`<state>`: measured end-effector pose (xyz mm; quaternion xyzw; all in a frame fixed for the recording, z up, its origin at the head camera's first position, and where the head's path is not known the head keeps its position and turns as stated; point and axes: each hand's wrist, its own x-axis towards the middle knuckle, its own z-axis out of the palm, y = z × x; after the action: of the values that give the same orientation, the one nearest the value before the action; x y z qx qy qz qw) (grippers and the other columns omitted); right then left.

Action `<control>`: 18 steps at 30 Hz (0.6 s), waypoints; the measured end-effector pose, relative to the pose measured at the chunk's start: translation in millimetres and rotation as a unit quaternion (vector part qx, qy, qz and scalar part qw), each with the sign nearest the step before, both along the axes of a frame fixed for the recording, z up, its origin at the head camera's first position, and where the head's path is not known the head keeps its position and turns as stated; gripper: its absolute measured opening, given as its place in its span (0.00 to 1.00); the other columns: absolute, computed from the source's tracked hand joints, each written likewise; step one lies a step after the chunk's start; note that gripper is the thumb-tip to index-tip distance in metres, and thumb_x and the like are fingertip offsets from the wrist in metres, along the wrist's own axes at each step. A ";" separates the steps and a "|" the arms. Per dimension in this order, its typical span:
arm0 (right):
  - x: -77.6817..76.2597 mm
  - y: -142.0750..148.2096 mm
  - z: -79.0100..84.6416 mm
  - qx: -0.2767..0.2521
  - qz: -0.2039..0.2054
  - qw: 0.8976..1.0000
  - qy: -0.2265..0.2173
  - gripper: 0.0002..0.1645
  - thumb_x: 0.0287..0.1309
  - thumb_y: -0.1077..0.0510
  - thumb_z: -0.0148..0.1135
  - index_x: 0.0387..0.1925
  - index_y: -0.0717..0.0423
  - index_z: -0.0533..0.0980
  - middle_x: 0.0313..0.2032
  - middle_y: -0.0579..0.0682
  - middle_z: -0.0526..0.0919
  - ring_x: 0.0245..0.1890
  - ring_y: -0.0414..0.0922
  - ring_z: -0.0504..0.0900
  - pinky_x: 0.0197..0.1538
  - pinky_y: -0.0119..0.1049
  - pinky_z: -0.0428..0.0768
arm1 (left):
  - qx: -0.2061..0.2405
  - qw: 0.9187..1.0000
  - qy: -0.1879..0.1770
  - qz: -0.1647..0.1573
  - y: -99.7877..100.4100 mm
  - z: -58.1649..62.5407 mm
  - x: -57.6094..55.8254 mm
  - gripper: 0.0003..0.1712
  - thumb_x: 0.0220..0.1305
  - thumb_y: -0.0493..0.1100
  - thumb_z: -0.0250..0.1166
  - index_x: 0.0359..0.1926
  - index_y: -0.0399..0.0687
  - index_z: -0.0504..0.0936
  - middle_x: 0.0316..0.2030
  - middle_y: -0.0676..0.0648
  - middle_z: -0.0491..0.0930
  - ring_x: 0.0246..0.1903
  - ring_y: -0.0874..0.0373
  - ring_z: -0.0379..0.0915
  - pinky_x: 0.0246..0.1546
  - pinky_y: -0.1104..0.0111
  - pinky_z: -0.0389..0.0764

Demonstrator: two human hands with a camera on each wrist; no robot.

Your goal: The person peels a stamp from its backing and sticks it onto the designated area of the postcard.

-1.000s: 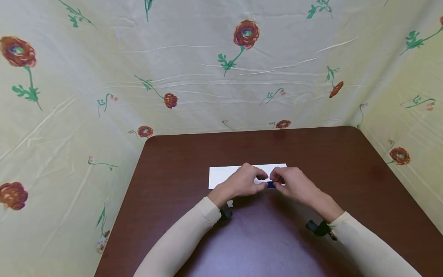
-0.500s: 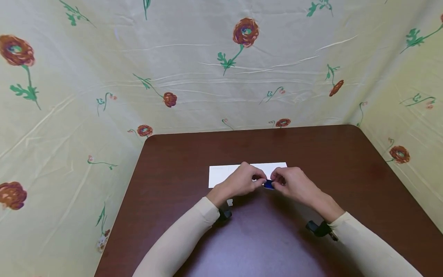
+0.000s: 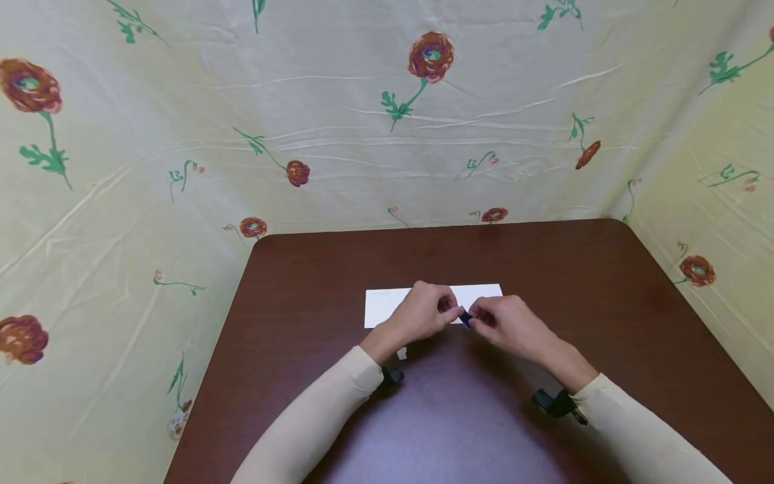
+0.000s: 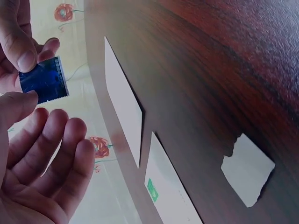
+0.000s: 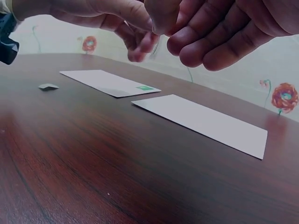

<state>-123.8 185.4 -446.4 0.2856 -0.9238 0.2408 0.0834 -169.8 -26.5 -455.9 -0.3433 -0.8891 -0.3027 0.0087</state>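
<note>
A small dark blue sachet (image 4: 44,80) with serrated edges is held up between both hands, over the near edge of the white papers in the head view. My right hand (image 3: 514,326) pinches one side of it between thumb and fingers. On the opposite side, my left hand (image 3: 420,312) grips its edge with the thumb, the other fingers loosely curled beneath in the left wrist view. Seen from the right wrist, the sachet is nearly edge-on and mostly hidden behind the fingers of the right hand (image 5: 224,28).
On the brown table (image 3: 326,269) lie a white envelope (image 5: 100,83) with a green printed mark and a plain white rectangle of paper (image 5: 205,122) beside it. A torn white scrap (image 4: 247,170) lies nearer the person. Flowered fabric (image 3: 363,101) hangs behind the table.
The sachet has shifted slightly left and turned from level to slanted. My left thumb and fingers have drawn closer together at its edge; my right hand has moved slightly downward.
</note>
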 end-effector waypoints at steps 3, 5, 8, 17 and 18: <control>-0.3 -2.4 1.1 0.000 0.002 1.000 0.007 0.05 0.54 0.57 0.73 0.32 0.49 0.83 0.25 0.36 0.81 0.24 0.30 0.75 0.31 0.28 0.77 | 0.000 1.000 -0.012 -0.009 -1.0 1.3 2.3 0.07 0.64 0.47 0.68 0.29 0.54 0.86 0.21 0.62 0.80 0.21 0.72 0.72 0.25 0.80 0.72; 0.1 -3.5 0.8 -0.001 0.004 1.000 0.006 0.05 0.54 0.57 0.73 0.32 0.49 0.83 0.25 0.36 0.81 0.24 0.30 0.75 0.31 0.28 0.78 | 0.007 0.999 -0.027 -0.030 -1.4 0.9 3.9 0.07 0.65 0.45 0.66 0.31 0.54 0.88 0.21 0.62 0.81 0.21 0.70 0.72 0.24 0.79 0.71; 0.5 -5.1 0.4 -0.002 0.008 1.000 0.002 0.05 0.54 0.57 0.74 0.33 0.49 0.83 0.26 0.36 0.82 0.26 0.30 0.76 0.33 0.29 0.78 | 0.022 0.997 -0.047 -0.055 -2.0 -0.4 5.3 0.07 0.66 0.44 0.64 0.33 0.53 0.88 0.24 0.62 0.82 0.22 0.67 0.73 0.24 0.78 0.71; 1.2 -7.2 -0.2 0.006 0.009 1.000 0.005 0.06 0.54 0.59 0.72 0.35 0.50 0.84 0.29 0.38 0.84 0.28 0.32 0.79 0.35 0.30 0.80 | 0.030 0.995 -0.071 -0.057 -4.9 1.0 6.5 0.12 0.71 0.47 0.59 0.34 0.54 0.87 0.25 0.57 0.84 0.22 0.70 0.68 0.28 0.76 0.71; 1.0 -7.5 -0.3 0.007 0.008 1.000 0.007 0.06 0.54 0.59 0.72 0.35 0.50 0.84 0.29 0.38 0.84 0.28 0.32 0.78 0.36 0.31 0.80 | 0.028 0.995 -0.071 -0.056 -5.0 1.0 6.5 0.12 0.71 0.48 0.59 0.34 0.55 0.87 0.25 0.57 0.84 0.22 0.71 0.68 0.27 0.76 0.71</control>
<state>-122.8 177.9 -446.7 0.2956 -0.9226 0.2327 0.0855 -163.3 -31.5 -454.9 -0.3701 -0.8577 -0.3515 -0.0618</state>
